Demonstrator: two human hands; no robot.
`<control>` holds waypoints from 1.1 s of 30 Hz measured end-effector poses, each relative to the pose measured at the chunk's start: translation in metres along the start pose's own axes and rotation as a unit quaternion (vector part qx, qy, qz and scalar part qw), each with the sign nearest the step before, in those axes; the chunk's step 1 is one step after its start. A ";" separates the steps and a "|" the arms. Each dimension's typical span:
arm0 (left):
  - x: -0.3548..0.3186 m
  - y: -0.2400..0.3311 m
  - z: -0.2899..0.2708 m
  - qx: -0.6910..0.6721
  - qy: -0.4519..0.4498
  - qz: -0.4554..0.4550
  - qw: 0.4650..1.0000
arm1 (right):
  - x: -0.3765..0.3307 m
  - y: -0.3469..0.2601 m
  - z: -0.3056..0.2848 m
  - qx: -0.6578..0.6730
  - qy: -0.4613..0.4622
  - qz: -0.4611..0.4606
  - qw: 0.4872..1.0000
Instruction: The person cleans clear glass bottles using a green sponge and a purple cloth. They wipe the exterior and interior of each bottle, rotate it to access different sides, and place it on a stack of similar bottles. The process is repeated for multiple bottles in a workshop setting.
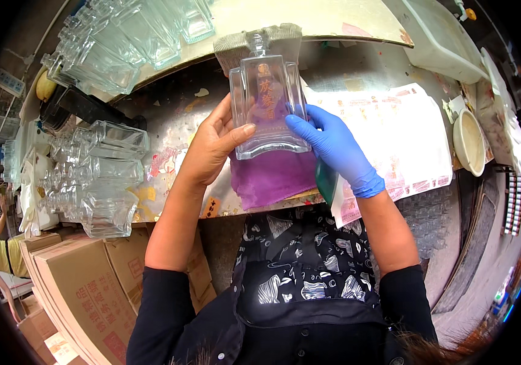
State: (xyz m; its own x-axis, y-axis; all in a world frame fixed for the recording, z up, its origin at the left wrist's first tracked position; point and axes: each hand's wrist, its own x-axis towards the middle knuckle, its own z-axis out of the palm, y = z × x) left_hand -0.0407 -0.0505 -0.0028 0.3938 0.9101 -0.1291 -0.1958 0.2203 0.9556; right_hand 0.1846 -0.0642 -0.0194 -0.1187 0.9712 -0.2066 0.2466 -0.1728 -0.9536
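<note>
Between my two hands I hold a clear glass bottle [269, 91] with stepped shoulders, a short neck and gold-coloured markings on its front. My bare left hand [216, 143] grips its left side, the thumb lying across the lower front. On the other side my right hand [333, 143], in a blue glove, closes on the lower right edge. Under the bottle's base lies a purple cloth [272, 179] at the table's near edge. The bottle's neck end reaches over a grey-green ribbed cloth [227, 48]. Beside my gloved palm shows a dark green flat piece [326, 181], partly hidden.
Printed white sheets [394, 140] cover the table's right side. Several glass bottles [114, 173] lie at the left, and more bottles [145, 33] rest on the raised board [309, 18] at the back. A pale bowl [470, 143] sits far right. Cardboard boxes [84, 292] stand below left.
</note>
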 end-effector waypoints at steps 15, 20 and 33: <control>0.008 0.015 0.009 0.044 0.096 0.030 0.994 | -0.025 0.021 -0.023 0.395 -0.010 0.140 0.908; 0.027 0.000 0.015 0.051 0.105 0.072 0.990 | -0.027 0.022 -0.025 0.376 -0.021 0.143 0.915; 0.029 0.001 0.016 0.014 0.094 0.070 0.993 | -0.038 0.026 -0.026 0.395 -0.013 0.148 0.907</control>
State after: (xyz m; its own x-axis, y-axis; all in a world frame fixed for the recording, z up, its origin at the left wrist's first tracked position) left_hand -0.0147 -0.0295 -0.0014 0.1899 0.9810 -0.0390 -0.2108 0.0795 0.9743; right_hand 0.2204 -0.1013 -0.0309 -0.1842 0.8611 -0.4739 -0.4930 -0.4981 -0.7133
